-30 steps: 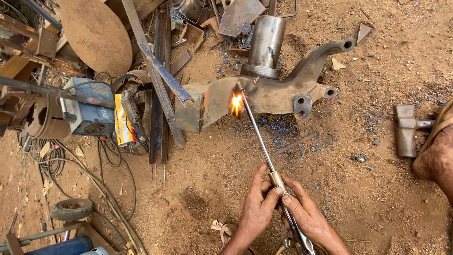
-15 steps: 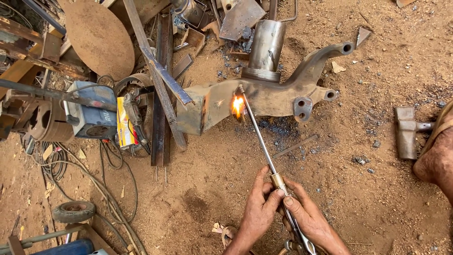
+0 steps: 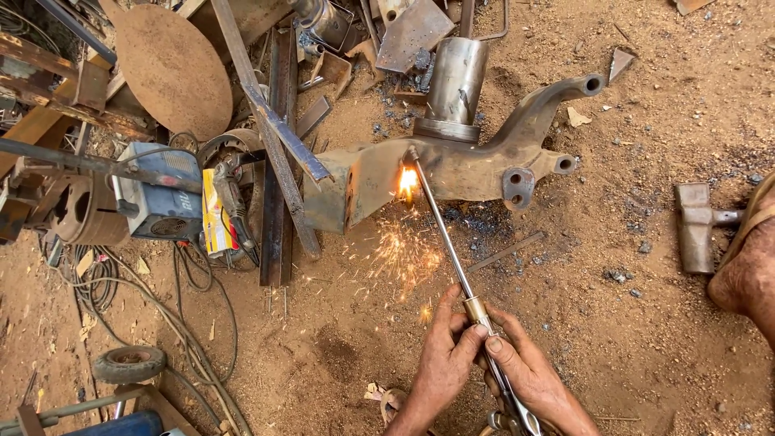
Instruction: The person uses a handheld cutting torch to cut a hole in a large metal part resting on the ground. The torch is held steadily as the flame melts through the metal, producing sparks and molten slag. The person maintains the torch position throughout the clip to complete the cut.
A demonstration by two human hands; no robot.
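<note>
On the dirt, the rusty steel bracket (image 3: 452, 169) is now being cut: sparks (image 3: 400, 254), absent a second ago, are thrown from the flame at the torch (image 3: 440, 234) tip. The torch is gripped by the left hand (image 3: 442, 363) and right hand (image 3: 529, 375), probably closed around its handle; a hammer (image 3: 698, 226) lies well apart

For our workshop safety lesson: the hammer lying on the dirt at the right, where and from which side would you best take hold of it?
Grip the hammer by its handle, coming from the right. Its blocky head lies to the left and the handle runs rightward, passing out of sight behind a person's foot. That side also keeps you farthest from the cutting torch, whose tip throws sparks off the metal bracket at centre.
</note>
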